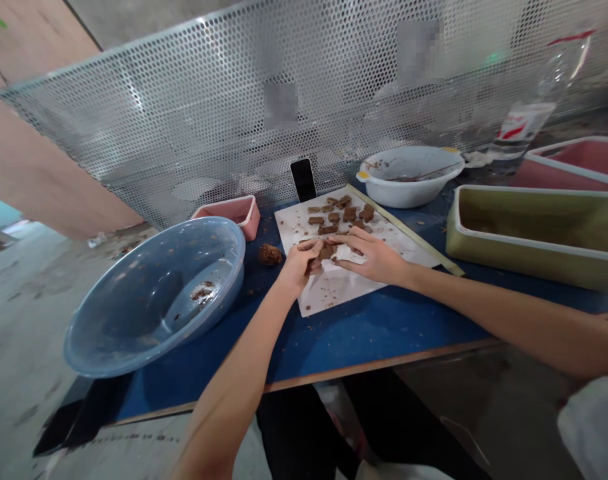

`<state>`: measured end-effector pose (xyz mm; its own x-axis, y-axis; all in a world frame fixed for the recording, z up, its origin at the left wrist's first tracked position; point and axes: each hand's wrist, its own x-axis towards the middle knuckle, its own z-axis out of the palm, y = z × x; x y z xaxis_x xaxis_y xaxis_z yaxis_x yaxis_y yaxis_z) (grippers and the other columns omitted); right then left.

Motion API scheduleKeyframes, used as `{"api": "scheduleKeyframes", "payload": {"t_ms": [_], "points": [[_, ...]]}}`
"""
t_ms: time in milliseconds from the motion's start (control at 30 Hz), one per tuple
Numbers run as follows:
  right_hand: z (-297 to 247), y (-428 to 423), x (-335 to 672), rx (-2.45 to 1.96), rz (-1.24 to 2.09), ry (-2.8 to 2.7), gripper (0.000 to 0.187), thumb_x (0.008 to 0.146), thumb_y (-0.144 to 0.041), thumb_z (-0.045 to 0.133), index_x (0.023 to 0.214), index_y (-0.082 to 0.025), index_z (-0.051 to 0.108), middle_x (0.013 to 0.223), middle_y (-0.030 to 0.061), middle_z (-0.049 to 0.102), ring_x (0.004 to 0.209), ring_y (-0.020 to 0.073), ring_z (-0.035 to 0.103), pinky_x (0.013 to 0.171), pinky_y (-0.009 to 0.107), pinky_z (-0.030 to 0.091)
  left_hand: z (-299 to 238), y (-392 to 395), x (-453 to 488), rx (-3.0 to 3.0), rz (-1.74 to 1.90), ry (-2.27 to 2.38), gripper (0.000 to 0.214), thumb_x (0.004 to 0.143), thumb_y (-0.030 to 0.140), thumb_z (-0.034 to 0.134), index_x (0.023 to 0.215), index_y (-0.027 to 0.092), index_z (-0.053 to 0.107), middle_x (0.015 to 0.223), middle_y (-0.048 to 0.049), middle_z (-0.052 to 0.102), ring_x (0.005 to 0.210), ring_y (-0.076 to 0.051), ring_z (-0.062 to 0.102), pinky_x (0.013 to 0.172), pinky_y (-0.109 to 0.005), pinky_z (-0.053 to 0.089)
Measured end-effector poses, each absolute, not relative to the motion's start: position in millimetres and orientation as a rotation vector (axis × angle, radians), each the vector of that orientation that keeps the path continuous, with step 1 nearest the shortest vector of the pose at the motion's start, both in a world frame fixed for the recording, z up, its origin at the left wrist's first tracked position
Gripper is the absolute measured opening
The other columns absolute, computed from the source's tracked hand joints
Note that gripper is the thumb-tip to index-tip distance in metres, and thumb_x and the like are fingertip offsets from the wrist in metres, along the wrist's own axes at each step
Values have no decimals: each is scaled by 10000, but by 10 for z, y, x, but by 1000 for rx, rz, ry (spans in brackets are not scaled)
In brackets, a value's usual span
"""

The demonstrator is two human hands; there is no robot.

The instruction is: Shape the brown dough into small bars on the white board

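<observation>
A white board (339, 283) lies on the blue table (364, 333), dotted with crumbs. Several small brown dough pieces (341, 212) sit at its far end. My left hand (300, 261) is curled over the board's left part, fingers pinched on a brown dough piece (326, 253). My right hand (373, 255) rests on the board beside it, fingers stretched toward the same piece and touching it. A round brown dough lump (269, 254) lies on the table just left of the board.
A large blue basin (154, 293) stands at the left, a pink tub (234, 212) behind it. A white bowl (409, 175), a green tray (534, 230), a pink tray (579, 160), a plastic bottle (527, 123) and a phone (303, 179) stand along a perforated metal screen (184, 113).
</observation>
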<state>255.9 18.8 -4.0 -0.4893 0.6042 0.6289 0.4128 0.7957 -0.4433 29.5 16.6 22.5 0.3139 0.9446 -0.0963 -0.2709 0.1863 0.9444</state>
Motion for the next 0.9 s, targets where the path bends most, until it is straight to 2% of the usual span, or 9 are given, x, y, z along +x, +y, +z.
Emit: {"api": "scheduleKeyframes", "payload": {"t_ms": [133, 200, 267, 367, 467, 533, 733, 833, 900], "points": [[-50, 195, 2562, -742, 294, -2120, 504, 1075, -497, 648, 1528, -278, 614, 1142, 97, 683, 937, 241, 665, 928, 448, 648, 272, 203, 265, 779, 1024, 832, 175, 758, 289, 735, 871, 159, 702, 665, 4, 565, 513, -106, 461, 487, -253, 328], [-60, 198, 2565, -746, 300, -2117, 482, 1083, -478, 633, 1519, -274, 617, 1128, 95, 675, 924, 237, 655, 913, 443, 642, 308, 224, 257, 697, 1015, 830, 153, 816, 316, 670, 827, 164, 688, 647, -9, 569, 497, -117, 468, 483, -266, 350], [-64, 192, 2567, -747, 305, -2121, 459, 1095, -455, 607, 1515, -268, 616, 1119, 92, 668, 910, 232, 648, 918, 441, 632, 344, 235, 250, 660, 1026, 828, 251, 883, 372, 651, 725, 178, 636, 589, 7, 504, 461, -104, 418, 464, -262, 323], [-62, 174, 2567, -749, 308, -2128, 442, 1109, -416, 571, 1520, -259, 608, 1121, 94, 666, 899, 228, 639, 925, 443, 617, 381, 231, 230, 669, 1072, 834, 555, 953, 518, 677, 552, 214, 442, 496, 45, 348, 417, -78, 303, 425, -257, 230], [-56, 161, 2567, -757, 302, -2126, 443, 1108, -391, 561, 1524, -246, 604, 1130, 100, 663, 891, 229, 631, 920, 447, 608, 391, 213, 192, 744, 1089, 831, 745, 973, 616, 678, 495, 237, 249, 437, 68, 193, 394, -69, 193, 402, -264, 141], [-51, 158, 2569, -758, 292, -2130, 442, 1106, -384, 561, 1524, -247, 600, 1117, 95, 659, 877, 226, 625, 914, 444, 605, 389, 205, 169, 808, 1087, 846, 791, 977, 627, 685, 485, 239, 202, 418, 71, 151, 383, -67, 164, 394, -267, 106], [-42, 156, 2564, -727, 264, -2148, 427, 1082, -317, 573, 1504, -257, 604, 1093, 80, 658, 853, 218, 613, 885, 416, 599, 368, 220, 179, 868, 1167, 900, 821, 907, 607, 825, 511, 236, 209, 398, 85, 163, 368, -49, 153, 387, -254, 74], [-44, 153, 2558, -720, 264, -2142, 425, 1081, -302, 572, 1502, -250, 604, 1102, 80, 658, 827, 209, 606, 862, 405, 593, 341, 231, 195, 897, 1211, 897, 687, 845, 585, 906, 610, 226, 369, 411, 113, 222, 384, -42, 156, 398, -229, 87], [-44, 150, 2558, -723, 261, -2144, 417, 1088, -308, 568, 1500, -254, 604, 1097, 76, 655, 810, 203, 600, 846, 398, 589, 316, 239, 194, 905, 1228, 881, 574, 790, 500, 968, 733, 223, 468, 438, 140, 251, 396, -40, 155, 407, -215, 93]]}}
